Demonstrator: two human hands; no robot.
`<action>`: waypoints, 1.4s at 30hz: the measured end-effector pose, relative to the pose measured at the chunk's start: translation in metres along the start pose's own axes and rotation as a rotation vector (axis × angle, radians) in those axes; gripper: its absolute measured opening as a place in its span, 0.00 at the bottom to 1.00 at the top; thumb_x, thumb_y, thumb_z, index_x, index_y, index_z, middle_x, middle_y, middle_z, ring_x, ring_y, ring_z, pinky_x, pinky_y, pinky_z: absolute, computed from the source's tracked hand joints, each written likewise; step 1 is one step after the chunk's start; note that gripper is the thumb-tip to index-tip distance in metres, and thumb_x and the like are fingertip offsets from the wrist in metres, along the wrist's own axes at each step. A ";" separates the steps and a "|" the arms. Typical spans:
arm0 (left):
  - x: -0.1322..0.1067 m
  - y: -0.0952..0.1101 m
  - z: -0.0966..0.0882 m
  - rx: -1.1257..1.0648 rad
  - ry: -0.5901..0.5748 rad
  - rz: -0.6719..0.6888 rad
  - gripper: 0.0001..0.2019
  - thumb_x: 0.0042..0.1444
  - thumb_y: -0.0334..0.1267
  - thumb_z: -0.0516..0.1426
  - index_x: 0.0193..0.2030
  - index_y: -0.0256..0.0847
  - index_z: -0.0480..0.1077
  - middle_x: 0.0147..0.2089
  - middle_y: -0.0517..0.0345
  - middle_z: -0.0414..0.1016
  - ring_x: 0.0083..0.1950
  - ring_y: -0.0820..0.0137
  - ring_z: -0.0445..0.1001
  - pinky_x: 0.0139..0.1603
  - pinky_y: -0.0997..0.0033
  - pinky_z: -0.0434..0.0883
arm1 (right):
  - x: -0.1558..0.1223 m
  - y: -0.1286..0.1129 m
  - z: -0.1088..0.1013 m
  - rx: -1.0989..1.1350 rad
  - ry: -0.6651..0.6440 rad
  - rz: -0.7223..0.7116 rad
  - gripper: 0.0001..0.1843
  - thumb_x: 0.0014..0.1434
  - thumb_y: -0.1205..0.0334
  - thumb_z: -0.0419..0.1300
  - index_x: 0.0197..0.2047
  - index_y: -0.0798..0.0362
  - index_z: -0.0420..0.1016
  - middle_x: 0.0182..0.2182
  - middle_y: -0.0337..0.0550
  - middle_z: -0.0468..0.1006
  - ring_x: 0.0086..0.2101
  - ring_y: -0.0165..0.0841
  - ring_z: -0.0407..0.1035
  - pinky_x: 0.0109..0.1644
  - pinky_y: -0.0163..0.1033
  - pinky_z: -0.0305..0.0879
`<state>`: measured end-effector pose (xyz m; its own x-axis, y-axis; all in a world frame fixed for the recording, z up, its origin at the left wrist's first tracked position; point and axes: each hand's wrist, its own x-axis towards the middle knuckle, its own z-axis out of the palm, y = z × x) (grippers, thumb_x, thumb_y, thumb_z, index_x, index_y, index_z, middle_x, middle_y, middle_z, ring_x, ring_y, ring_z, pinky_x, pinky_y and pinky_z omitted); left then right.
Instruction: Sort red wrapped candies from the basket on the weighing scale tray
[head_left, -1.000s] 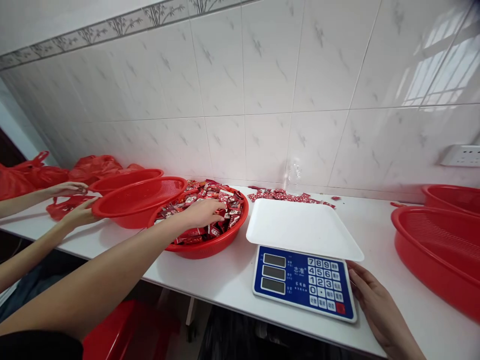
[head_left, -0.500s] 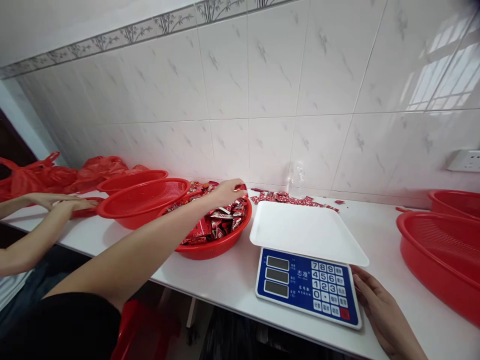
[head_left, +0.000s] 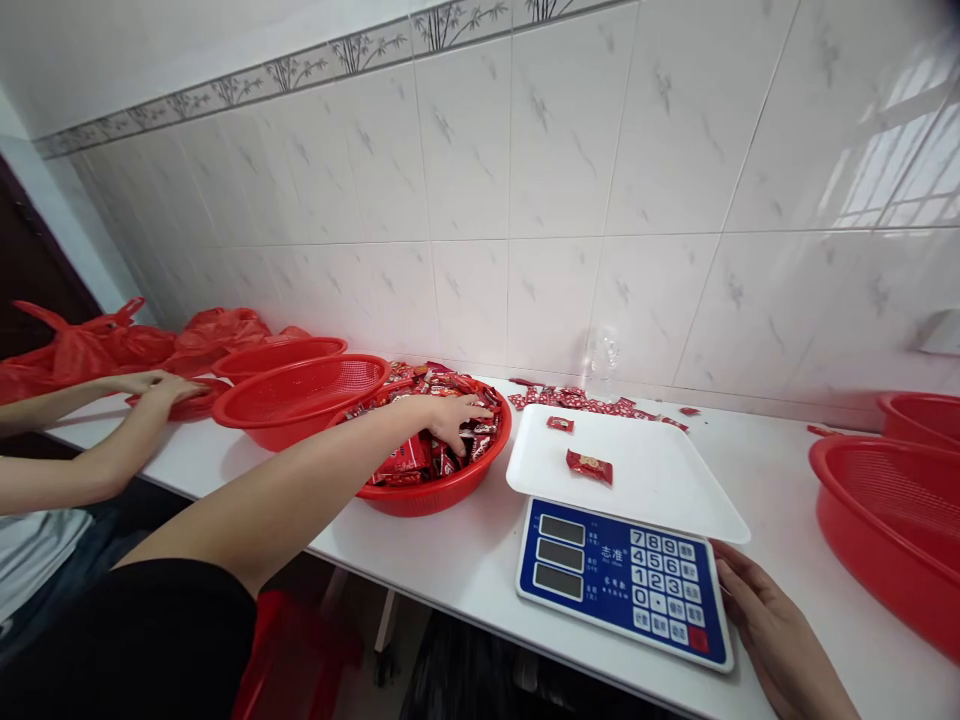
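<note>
My left hand [head_left: 450,418] is down on the small red wrapped packets [head_left: 401,462] heaped in a red plastic basket [head_left: 420,500]. Its fingers are spread apart, and nothing shows held in them. Beside the right edge of a digital scale [head_left: 626,580] lies my right hand [head_left: 772,620], fingers stretched along the scale's side, fingertips partly hidden under the tray. On the scale's white tray [head_left: 667,470] are two red packets, a larger one [head_left: 589,467] near the middle and a smaller one [head_left: 560,424] towards the back. The scale's displays look blank.
More red baskets stand at left [head_left: 300,400] and right [head_left: 885,520]. Small red packets [head_left: 577,398] lie scattered along the wall near a clear plastic container [head_left: 602,355]. A co-worker's hands [head_left: 169,388] are at red bags [head_left: 191,405] on the far left.
Two red packets now lie on the scale's tray, which was bare before. My left hand has lowered from above the basket's rim onto the packets. My right hand stays beside the scale.
</note>
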<state>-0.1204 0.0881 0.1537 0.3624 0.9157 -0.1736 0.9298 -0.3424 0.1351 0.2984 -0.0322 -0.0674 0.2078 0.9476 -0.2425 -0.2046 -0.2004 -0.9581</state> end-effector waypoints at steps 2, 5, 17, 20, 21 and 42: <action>-0.004 -0.002 0.004 0.021 0.084 0.022 0.38 0.33 0.39 0.65 0.58 0.48 0.68 0.65 0.47 0.61 0.62 0.47 0.62 0.59 0.55 0.60 | 0.001 0.000 0.000 0.006 0.008 0.011 0.37 0.47 0.42 0.66 0.58 0.45 0.67 0.50 0.44 0.77 0.43 0.44 0.74 0.41 0.43 0.74; -0.010 0.000 -0.002 0.042 0.125 0.067 0.22 0.42 0.38 0.61 0.48 0.46 0.74 0.50 0.50 0.76 0.51 0.54 0.71 0.52 0.61 0.64 | 0.000 -0.001 0.001 0.008 -0.001 0.004 0.37 0.47 0.42 0.66 0.58 0.44 0.67 0.49 0.44 0.77 0.43 0.45 0.74 0.41 0.43 0.74; -0.017 0.023 -0.044 -0.454 0.189 0.034 0.16 0.48 0.43 0.58 0.45 0.43 0.70 0.42 0.56 0.79 0.40 0.65 0.76 0.38 0.70 0.70 | -0.003 -0.004 0.005 0.023 -0.014 -0.023 0.35 0.48 0.44 0.66 0.58 0.46 0.68 0.48 0.44 0.78 0.44 0.44 0.74 0.42 0.43 0.74; -0.004 0.052 -0.030 -0.525 0.215 0.106 0.17 0.50 0.43 0.58 0.47 0.41 0.70 0.41 0.54 0.78 0.40 0.65 0.76 0.38 0.68 0.71 | -0.003 -0.005 0.006 0.018 -0.022 -0.042 0.35 0.49 0.44 0.65 0.58 0.46 0.67 0.48 0.44 0.78 0.44 0.43 0.74 0.41 0.41 0.73; 0.002 0.062 -0.025 -0.536 0.221 0.133 0.18 0.51 0.44 0.57 0.47 0.41 0.69 0.41 0.54 0.78 0.39 0.65 0.76 0.38 0.67 0.71 | -0.003 -0.005 0.006 0.017 -0.022 -0.046 0.34 0.50 0.44 0.64 0.58 0.46 0.67 0.49 0.43 0.78 0.45 0.43 0.73 0.42 0.41 0.73; 0.032 0.027 0.009 0.215 0.131 -0.035 0.05 0.51 0.37 0.56 0.33 0.40 0.73 0.36 0.54 0.78 0.37 0.64 0.74 0.36 0.72 0.66 | 0.003 -0.001 0.010 0.039 -0.023 -0.132 0.30 0.52 0.45 0.63 0.56 0.46 0.68 0.51 0.41 0.76 0.46 0.38 0.73 0.47 0.38 0.72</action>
<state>-0.0833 0.1066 0.1426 0.3316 0.9424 -0.0446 0.9390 -0.3343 -0.0814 0.2902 -0.0264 -0.0655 0.2131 0.9708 -0.1104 -0.2141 -0.0639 -0.9747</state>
